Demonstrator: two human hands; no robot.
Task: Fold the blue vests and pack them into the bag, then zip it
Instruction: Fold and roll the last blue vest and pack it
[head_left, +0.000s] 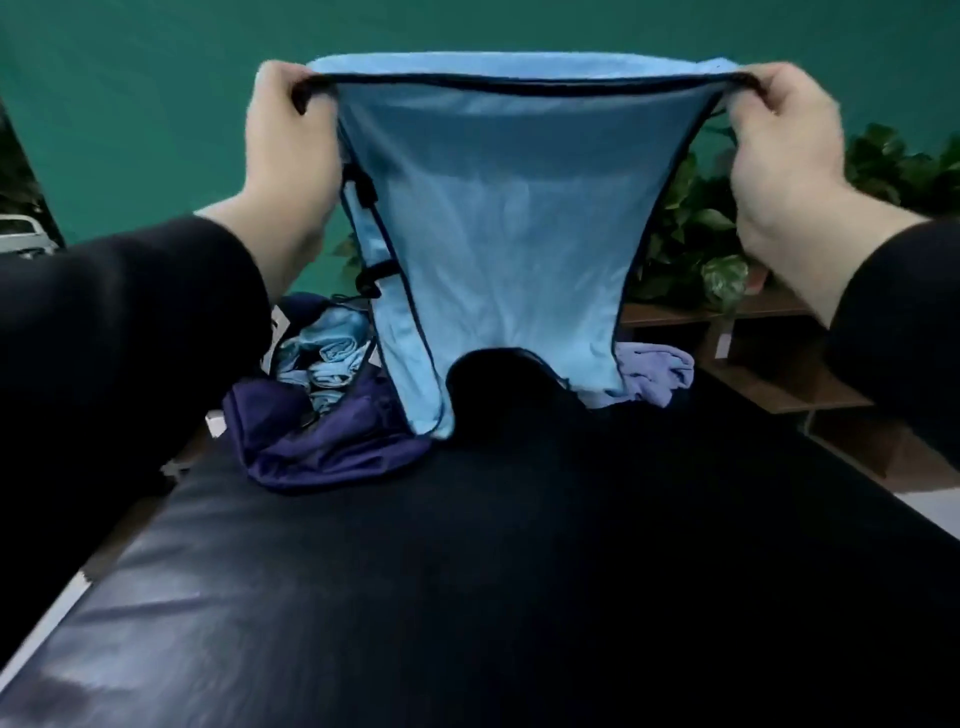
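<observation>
I hold a light blue vest (509, 234) with dark trim up in the air, spread wide above the black table (467, 571). My left hand (291, 145) grips its top left corner and my right hand (784, 140) grips its top right corner. The vest's lower end hangs down to the table. Behind it on the left lies the dark purple bag (311, 436), open, with rolled light blue vests (327, 358) inside. Another pale blue-lilac vest (654, 371) lies crumpled on the table at the right, partly hidden by the held one.
A green wall fills the background. Leafy plants (717, 218) stand on a wooden shelf unit (779, 374) beyond the table's right edge. The table's left edge runs close to my left sleeve.
</observation>
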